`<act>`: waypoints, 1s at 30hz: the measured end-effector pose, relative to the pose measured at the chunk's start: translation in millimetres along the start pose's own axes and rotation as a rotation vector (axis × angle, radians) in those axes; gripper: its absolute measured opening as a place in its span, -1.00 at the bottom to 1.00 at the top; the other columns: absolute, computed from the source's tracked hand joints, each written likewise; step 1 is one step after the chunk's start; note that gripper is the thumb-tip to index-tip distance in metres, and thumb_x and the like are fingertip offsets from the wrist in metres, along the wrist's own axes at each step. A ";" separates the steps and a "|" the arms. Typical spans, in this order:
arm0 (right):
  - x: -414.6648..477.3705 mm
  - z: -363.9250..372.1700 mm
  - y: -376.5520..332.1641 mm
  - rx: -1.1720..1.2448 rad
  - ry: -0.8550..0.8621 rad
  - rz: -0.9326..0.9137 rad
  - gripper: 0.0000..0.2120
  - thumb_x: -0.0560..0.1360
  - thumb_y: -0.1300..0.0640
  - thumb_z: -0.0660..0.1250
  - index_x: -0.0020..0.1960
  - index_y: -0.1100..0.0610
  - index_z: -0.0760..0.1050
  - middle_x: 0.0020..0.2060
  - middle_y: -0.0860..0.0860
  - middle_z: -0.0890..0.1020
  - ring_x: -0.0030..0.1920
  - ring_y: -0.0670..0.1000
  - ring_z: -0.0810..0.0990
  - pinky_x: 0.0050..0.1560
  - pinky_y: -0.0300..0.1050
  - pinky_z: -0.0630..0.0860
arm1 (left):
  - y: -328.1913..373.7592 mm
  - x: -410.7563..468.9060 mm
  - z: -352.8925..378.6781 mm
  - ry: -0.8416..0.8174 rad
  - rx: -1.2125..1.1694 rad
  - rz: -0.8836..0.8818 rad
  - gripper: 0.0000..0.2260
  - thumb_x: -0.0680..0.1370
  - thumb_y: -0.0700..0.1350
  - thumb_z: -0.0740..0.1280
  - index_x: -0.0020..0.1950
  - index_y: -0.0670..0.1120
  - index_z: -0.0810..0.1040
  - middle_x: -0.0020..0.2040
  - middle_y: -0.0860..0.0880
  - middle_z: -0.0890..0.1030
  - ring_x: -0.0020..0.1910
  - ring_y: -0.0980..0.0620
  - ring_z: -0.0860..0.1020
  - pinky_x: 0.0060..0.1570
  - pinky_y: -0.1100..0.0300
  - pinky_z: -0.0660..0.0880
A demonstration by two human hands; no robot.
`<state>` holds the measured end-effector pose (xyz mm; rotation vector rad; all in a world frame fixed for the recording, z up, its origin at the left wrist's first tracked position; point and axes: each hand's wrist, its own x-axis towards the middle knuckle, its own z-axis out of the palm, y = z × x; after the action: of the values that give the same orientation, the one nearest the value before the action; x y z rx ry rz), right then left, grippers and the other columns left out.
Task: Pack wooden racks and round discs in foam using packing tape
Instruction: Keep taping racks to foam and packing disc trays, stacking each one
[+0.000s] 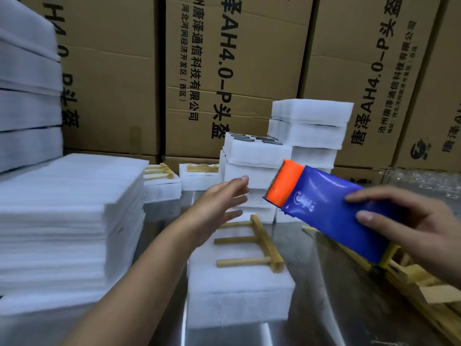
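Foam sheets (69,221) stacked at left; the left hand (219,203), blurred, hovers with fingers apparently straight above a pale wooden rack (259,243) lying flat on a white foam block (237,295); the right hand (419,228) grips a blue, orange-ended tape dispenser (331,213); the cartons (119,71) behind read "AH4.0-P".

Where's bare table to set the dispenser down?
For the dispenser: bare steel between the foam block and the rack pile, running to the near edge. Narrow strip between sheet stack and block. Back is crowded with foam stacks.
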<state>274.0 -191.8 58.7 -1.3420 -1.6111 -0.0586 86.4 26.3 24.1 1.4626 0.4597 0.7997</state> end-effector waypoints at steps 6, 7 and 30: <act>25.0 21.4 -14.3 0.248 -0.093 -0.020 -0.81 0.23 0.01 0.46 -0.15 -0.13 0.67 -0.13 -0.14 0.68 -0.09 -0.19 0.62 -0.15 -0.39 0.52 | -7.9 -11.4 -12.7 -0.174 -0.442 -0.188 -0.70 0.39 0.05 0.29 -0.13 -0.14 0.67 -0.11 -0.11 0.68 -0.11 -0.02 0.67 -0.08 0.14 0.61; 27.9 25.2 -15.1 0.282 -0.107 -0.004 -0.83 0.25 0.05 0.45 -0.17 -0.13 0.67 -0.15 -0.13 0.68 -0.11 -0.18 0.62 -0.17 -0.37 0.53 | -9.6 -13.0 -14.3 -0.181 -0.472 -0.201 -0.73 0.39 0.03 0.29 -0.15 -0.13 0.67 -0.14 -0.11 0.69 -0.15 -0.02 0.68 -0.12 0.14 0.62; 32.6 34.2 -12.2 -0.101 -0.298 0.067 -0.14 -0.09 -0.36 0.56 0.17 -0.31 0.40 0.14 -0.36 0.47 0.10 -0.21 0.55 -0.09 -0.17 0.63 | -6.4 -23.6 -17.0 -0.099 -0.519 -0.263 -0.80 0.37 -0.06 0.32 -0.12 -0.17 0.57 -0.32 -0.14 0.67 -0.38 0.01 0.66 -0.40 0.24 0.57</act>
<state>246.6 -153.2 70.5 -1.5375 -1.8288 0.1068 59.8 21.7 11.9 0.9311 0.3280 0.5766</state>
